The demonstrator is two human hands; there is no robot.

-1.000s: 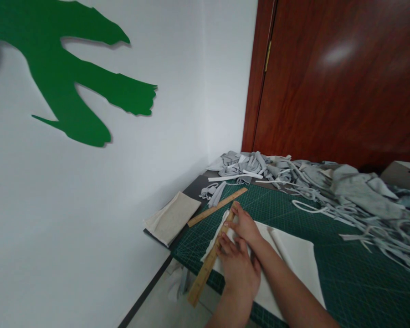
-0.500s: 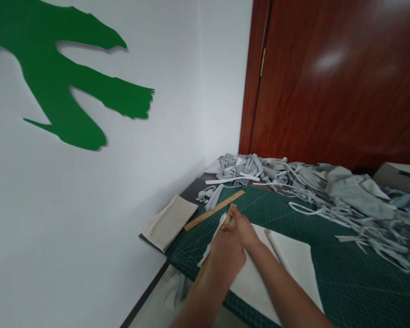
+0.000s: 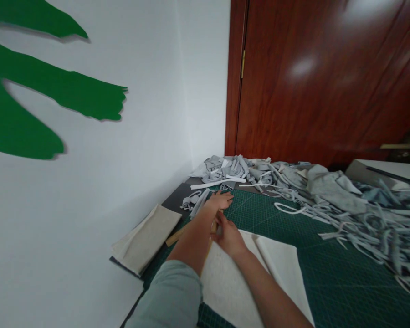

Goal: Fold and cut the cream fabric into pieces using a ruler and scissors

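My left hand (image 3: 221,199) reaches forward over the green cutting mat (image 3: 249,205), with its fingers stretched out to the right. Just below it, my right hand (image 3: 228,234) has its fingers closed at the far end of a wooden ruler (image 3: 214,225). That ruler runs along the left edge of a folded off-white cloth (image 3: 232,278). A second wooden ruler (image 3: 176,237) lies to the left, mostly hidden by my left forearm. Whether my left hand touches this second ruler I cannot tell.
A folded beige cloth (image 3: 150,237) lies at the mat's left, by the white wall (image 3: 150,150). Tangled grey fabric strips and scraps (image 3: 331,187) cover the back and right. Behind them stands a reddish wooden door (image 3: 310,91), with a grey box (image 3: 358,171) before it.
My left hand has left the ruler on the cloth and moved forward, past my right hand. My right hand stays near the ruler's far end. The view has swung to the right.
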